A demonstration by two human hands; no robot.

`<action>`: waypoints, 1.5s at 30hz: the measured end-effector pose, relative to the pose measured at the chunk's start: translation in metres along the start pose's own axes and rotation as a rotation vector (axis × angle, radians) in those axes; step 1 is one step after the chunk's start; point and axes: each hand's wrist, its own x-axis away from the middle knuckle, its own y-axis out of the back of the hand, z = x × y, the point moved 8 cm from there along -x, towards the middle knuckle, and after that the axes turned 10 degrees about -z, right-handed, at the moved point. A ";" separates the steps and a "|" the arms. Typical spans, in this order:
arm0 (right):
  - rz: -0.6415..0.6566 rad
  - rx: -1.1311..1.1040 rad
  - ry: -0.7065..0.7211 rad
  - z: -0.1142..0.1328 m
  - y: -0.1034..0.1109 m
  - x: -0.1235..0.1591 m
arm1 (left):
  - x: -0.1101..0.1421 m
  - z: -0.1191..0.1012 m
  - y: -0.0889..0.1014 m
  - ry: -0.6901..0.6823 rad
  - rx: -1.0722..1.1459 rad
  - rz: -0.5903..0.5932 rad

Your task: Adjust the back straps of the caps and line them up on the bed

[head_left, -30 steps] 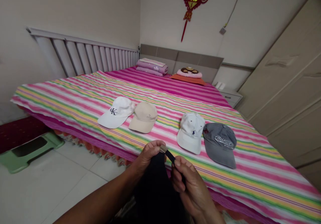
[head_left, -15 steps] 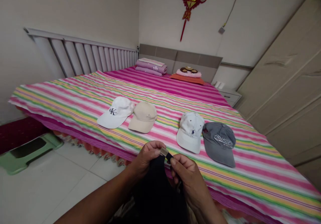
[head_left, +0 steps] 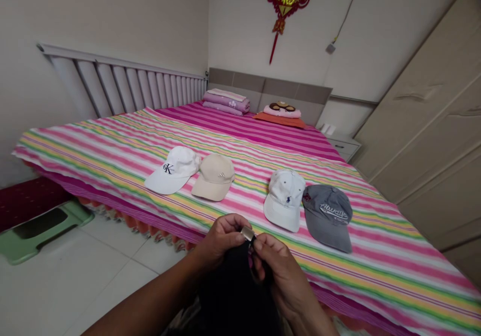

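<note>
My left hand (head_left: 225, 236) pinches a metal buckle (head_left: 247, 233) at the back strap of a black cap (head_left: 235, 281). Closed on the strap just right of the buckle is my right hand (head_left: 280, 268). The cap hangs dark in front of my body, and its lower outline blends into shadow. Beyond my hands on the bed lie a white cap with a CK mark (head_left: 175, 169), a beige cap (head_left: 215, 175), a white cap with a small blue emblem (head_left: 286, 198) and a grey cap with white lettering (head_left: 328, 216).
The bed's striped sheet (head_left: 124, 140) spreads ahead of me. Folded purple bedding (head_left: 225, 103) and a pink pillow (head_left: 281, 111) rest by the headboard (head_left: 240, 81). A green stool (head_left: 67, 220) stands on the tiled floor at left, a wardrobe (head_left: 424, 125) at right.
My right hand has come closer to the buckle, and less strap shows between the hands. The buckle has turned to lie flatter. The caps on the bed stay put.
</note>
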 end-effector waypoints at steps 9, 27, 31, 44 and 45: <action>-0.014 -0.079 0.002 0.003 0.002 0.003 | -0.001 -0.012 -0.003 -0.068 -0.127 0.077; -0.079 -0.151 0.041 0.001 -0.001 0.006 | 0.002 -0.020 -0.010 -0.215 -0.243 0.126; -0.099 -0.155 0.044 0.000 -0.001 0.007 | 0.003 -0.020 -0.008 -0.221 -0.255 0.113; -0.048 -0.093 0.036 0.007 -0.001 0.013 | 0.006 -0.019 -0.004 -0.236 -0.257 0.048; -0.059 -0.073 0.038 0.006 0.001 0.013 | 0.007 -0.019 -0.005 -0.236 -0.258 0.050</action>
